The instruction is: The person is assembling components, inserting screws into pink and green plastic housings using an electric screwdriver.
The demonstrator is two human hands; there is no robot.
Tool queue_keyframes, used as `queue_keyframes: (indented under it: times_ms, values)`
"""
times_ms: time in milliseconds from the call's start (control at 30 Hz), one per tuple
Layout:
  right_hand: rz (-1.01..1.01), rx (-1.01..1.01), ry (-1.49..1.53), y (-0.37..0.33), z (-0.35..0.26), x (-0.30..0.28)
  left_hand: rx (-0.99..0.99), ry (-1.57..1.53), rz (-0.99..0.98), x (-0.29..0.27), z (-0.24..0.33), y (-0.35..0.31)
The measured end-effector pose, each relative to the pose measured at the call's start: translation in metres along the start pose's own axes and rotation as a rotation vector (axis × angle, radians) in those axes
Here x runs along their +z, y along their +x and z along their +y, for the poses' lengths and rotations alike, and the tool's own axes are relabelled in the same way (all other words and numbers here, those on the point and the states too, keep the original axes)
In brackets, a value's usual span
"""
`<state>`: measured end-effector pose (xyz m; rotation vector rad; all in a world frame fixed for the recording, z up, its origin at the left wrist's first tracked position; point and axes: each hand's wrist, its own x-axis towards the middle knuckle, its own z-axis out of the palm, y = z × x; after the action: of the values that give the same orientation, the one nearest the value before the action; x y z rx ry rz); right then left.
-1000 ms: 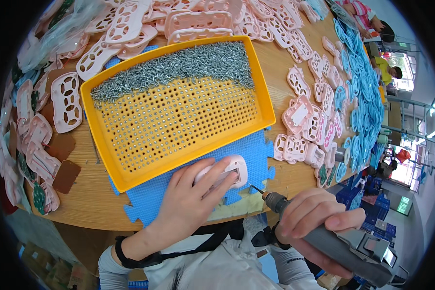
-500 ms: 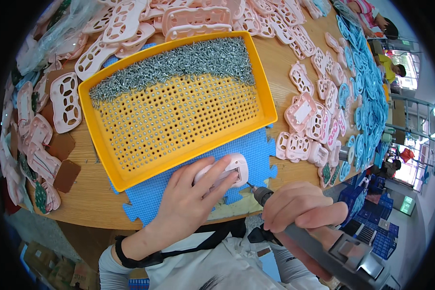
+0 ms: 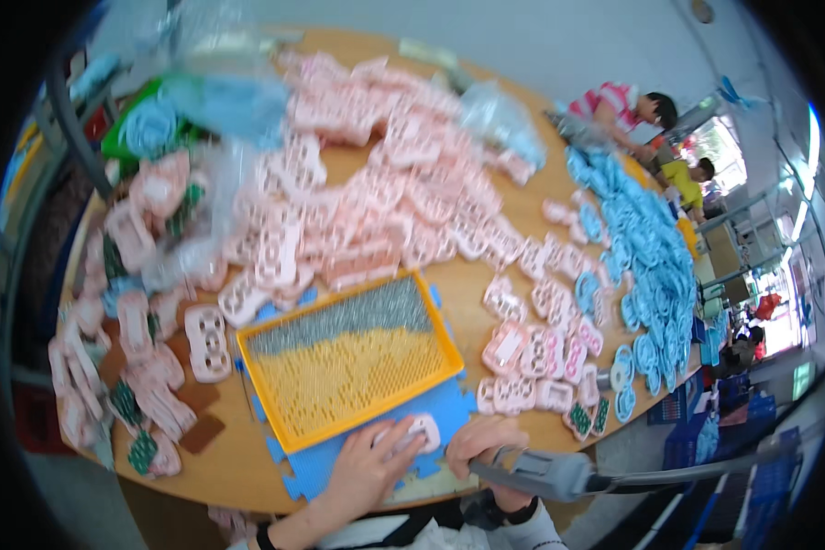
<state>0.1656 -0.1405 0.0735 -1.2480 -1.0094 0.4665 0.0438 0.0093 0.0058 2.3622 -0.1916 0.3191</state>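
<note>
My left hand (image 3: 368, 469) lies over a pink plastic part (image 3: 423, 428) and holds it down on a blue foam mat (image 3: 449, 403) at the table's near edge. Just right of it, my right hand (image 3: 478, 440) grips a grey electric screwdriver (image 3: 545, 474), whose body and cable run off to the right. Its tip is hidden behind the hand, close to the pink part. A yellow perforated tray (image 3: 339, 380) sits on the mat right behind both hands, with a band of small metal screws (image 3: 339, 316) along its far side.
Heaps of pink plastic parts (image 3: 367, 211) cover the middle and left of the wooden table. Blue parts (image 3: 651, 266) line its right side. Clear and green plastic bags (image 3: 211, 101) lie at the back left. Two other people (image 3: 623, 105) work at the far right.
The view has swung up and now takes in the whole table. My right hand with the screwdriver has moved left, close to the pink part. My left hand stays on the part.
</note>
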Motion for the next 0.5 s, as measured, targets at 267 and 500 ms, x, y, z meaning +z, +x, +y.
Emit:
queue_keyframes:
  times_ms: [267, 500]
  values:
    - [0.156, 0.053, 0.287, -0.007, -0.012, 0.011, 0.060, 0.106, -0.029, -0.001, 0.001, -0.010]
    - [0.376, 0.020, 0.292, -0.038, 0.001, 0.007, 0.063, 0.056, -0.050, -0.002, 0.006, -0.011]
